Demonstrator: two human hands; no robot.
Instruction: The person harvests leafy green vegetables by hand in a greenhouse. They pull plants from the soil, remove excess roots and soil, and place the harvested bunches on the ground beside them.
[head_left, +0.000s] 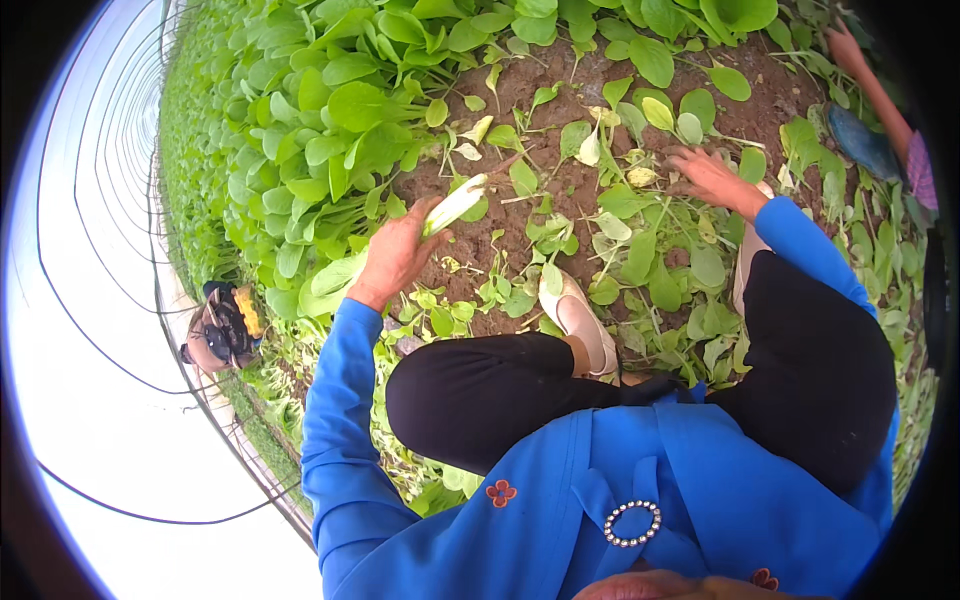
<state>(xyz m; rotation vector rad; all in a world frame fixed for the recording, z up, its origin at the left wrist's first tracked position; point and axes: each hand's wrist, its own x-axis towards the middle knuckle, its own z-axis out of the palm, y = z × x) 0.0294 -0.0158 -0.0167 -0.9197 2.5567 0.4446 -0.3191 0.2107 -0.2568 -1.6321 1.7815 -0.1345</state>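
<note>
My left hand grips a leafy green plant by its pale stalks. The stalk end with a thin root points up and to the right, and the leaves hang behind my wrist. Low over the ground, my right hand has its fingers spread, with nothing seen in it. Its fingertips are close to the soil beside a yellowed leaf; whether they touch it I cannot tell. Loose leaves lie scattered on the brown soil between my hands and my feet.
Dense leafy greens grow ahead and to the left. My pale shoe rests among fallen leaves. At the far right, another person's hand reaches into leaves near a blue-green round object. Another person is at the left, by the hooped greenhouse wall.
</note>
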